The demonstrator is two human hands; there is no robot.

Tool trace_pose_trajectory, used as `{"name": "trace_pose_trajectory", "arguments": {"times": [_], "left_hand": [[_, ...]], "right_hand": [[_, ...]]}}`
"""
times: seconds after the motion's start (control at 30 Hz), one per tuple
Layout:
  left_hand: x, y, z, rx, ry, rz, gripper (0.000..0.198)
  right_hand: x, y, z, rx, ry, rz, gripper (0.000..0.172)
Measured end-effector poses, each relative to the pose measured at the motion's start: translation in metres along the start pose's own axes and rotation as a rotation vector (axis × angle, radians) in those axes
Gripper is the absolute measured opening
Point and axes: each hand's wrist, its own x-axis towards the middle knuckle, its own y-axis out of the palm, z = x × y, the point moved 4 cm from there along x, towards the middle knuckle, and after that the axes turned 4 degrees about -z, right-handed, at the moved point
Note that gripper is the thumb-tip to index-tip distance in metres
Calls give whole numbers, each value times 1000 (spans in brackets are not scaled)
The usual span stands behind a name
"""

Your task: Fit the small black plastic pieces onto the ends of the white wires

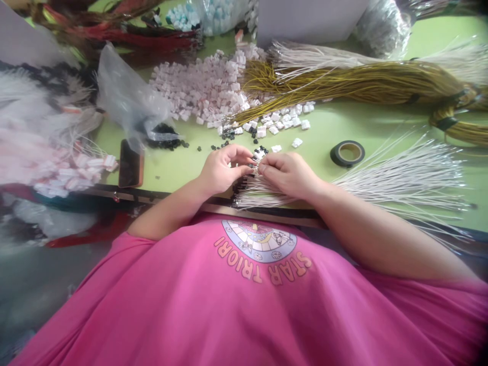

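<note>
My left hand (224, 169) is closed in a pinch, thumb and fingertips meeting at something tiny and dark that I cannot make out. Facing it, almost touching, my right hand (288, 174) pinches a white wire near its end. Beneath and beside both hands lies a fanned bundle of white wires (404, 175), its left ends capped in black close to the table edge. Just beyond the fingertips are small black pieces (229, 135) and loose white plastic connectors (297, 143).
A heap of white connectors (202, 89) spreads behind my hands, beside a clear plastic bag (127, 94). Yellow-green wires (358, 84) lie across the back right. A black tape roll (347, 153) sits right, a phone (130, 163) left. Red wires (152, 43) lie further back.
</note>
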Motion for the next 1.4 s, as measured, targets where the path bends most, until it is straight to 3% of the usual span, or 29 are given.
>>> {"name": "trace_pose_trajectory", "arguments": {"times": [0.37,0.6,0.77,0.83,0.93,0.97,1.03,1.1,1.23,1.4], "left_hand": [[-7,3,-2,107,-25,-30,36],[-5,6,-7,279,76,-53,32],[-2,-8,-16,413,165,-21,39],[-7,-13,-20,475,227,39,36],[-20,-14,-22,581,380,184,25],[-24,-12,-20,613,421,231,23],[-29,-11,-14,656,456,273,21],[-28,-14,-10,672,437,233,22],[-18,-30,-7,681,375,137,24],[-5,-69,8,698,246,64,23]], "right_hand": [[-4,6,3,-147,-60,-63,23],[0,6,-2,-136,21,-20,24],[-3,-12,3,-219,-4,-127,21],[-10,-15,14,-255,-78,-34,21],[-29,2,30,-391,-205,389,20],[-35,8,32,-497,-210,455,19],[-43,17,33,-696,-219,453,21],[-46,27,32,-797,-233,440,23],[-44,38,28,-772,-250,485,19],[-38,31,26,-726,-268,517,16]]}}
